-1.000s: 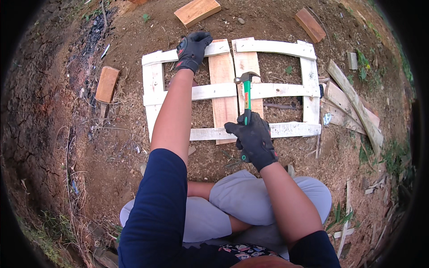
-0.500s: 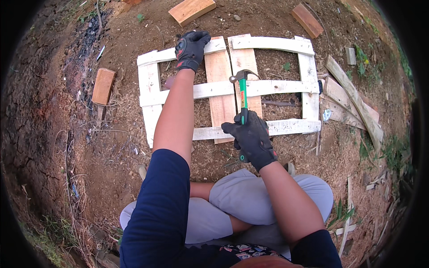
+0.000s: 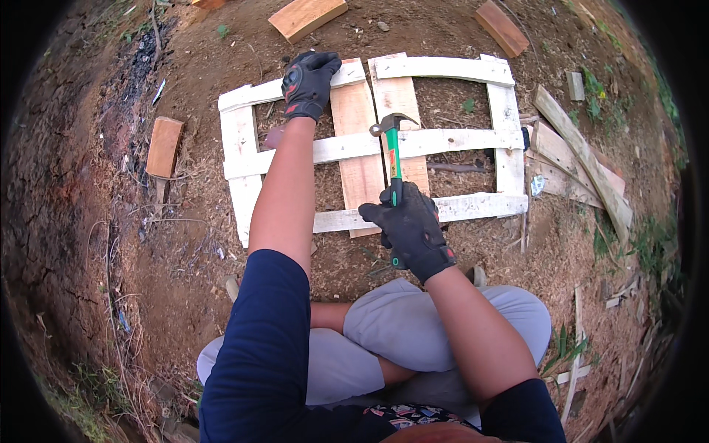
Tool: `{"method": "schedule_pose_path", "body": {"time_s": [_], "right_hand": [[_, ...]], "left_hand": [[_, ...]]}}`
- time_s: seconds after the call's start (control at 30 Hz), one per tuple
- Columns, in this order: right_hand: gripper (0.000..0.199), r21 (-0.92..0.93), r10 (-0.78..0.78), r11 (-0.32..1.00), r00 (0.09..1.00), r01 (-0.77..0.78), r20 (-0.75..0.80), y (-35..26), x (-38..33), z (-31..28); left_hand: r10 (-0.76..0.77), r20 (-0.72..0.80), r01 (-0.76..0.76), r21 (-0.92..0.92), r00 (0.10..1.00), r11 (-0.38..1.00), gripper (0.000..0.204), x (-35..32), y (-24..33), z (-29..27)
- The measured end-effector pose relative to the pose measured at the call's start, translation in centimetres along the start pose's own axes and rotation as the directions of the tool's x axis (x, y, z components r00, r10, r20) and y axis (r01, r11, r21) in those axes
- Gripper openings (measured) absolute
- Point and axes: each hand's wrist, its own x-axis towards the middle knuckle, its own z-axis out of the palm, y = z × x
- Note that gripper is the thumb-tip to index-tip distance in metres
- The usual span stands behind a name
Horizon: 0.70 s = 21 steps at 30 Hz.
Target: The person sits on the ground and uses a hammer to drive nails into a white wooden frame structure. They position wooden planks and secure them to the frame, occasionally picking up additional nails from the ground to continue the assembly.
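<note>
A flat white-painted wooden frame [image 3: 509, 140] of nailed slats lies on the ground ahead of me, with two bare pale boards running through its middle. My left hand [image 3: 309, 83], in a black glove, is closed over the frame's far slat, left of centre; its fingertips are partly hidden. In my right hand [image 3: 410, 229], also gloved, is the grip of a claw hammer [image 3: 394, 151] with a green and black handle. Its steel head points away from me, over the middle slat between the two bare boards. The right fingers are wrapped round the grip.
Reddish wooden blocks lie around the frame: one at the left [image 3: 164, 148], one at the far side [image 3: 307, 19], another at the far right [image 3: 501, 29]. Loose planks [image 3: 583, 159] are piled to the right. My crossed legs [image 3: 399, 325] are close to the frame's near edge.
The whole view has shifted slightly, with the frame and blocks appearing a little further left. My left hand stays on the far slat, and the hammer remains in my right hand.
</note>
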Motion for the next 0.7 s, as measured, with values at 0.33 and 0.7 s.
{"method": "schedule_pose_path", "body": {"time_s": [0.33,0.7], "right_hand": [[0.038,0.01,0.013,1.0,1.0,-0.013,-0.01,0.1,-0.1,0.0],[0.027,-0.253,-0.237,0.943,0.97,0.214,-0.063,-0.4,0.5,-0.9]], "left_hand": [[-0.01,-0.032,0.007,-0.107,0.999,0.994,0.026,0.1,-1.2,1.0],[0.212,-0.158,-0.199,0.093,0.964,0.976,0.026,-1.2,-2.5,1.9]]}}
